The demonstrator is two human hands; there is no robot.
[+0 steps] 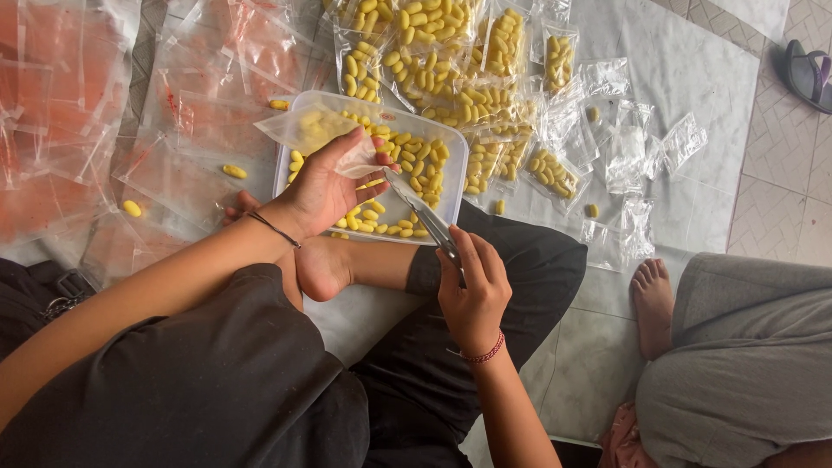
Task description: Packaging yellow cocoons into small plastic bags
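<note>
Two hands work over a tray of yellow pieces. The left hand (325, 186) pinches a small clear plastic bag (316, 130) between thumb and fingertips; the film is thin, glossy and crinkled, and a few yellow capsule-shaped pieces show through it. The bag's long axis runs roughly left to right, its far end pointing up and to the left, over the tray's near-left corner. The right hand (472, 290) is closed around the handle end of metal tweezers (420, 212), slim and shiny. Their long axis runs diagonally, from the hand at lower right up to the tips at upper left, which point at the bag just beside the left thumb. Whether the tips grip a piece cannot be told.

Beneath both lies a white rectangular plastic tray (455, 152) with rounded corners, holding loose yellow pieces (416, 160), smooth, oval and matte. Beyond it, filled clear bags (451, 52) lie heaped, and empty clear bags (633, 143) are scattered to the right on a pale sheet (693, 78). To the left, flat clear bags (69, 104) cover a reddish surface. Another person's bare foot (652, 303) rests on the tiled floor at right.
</note>
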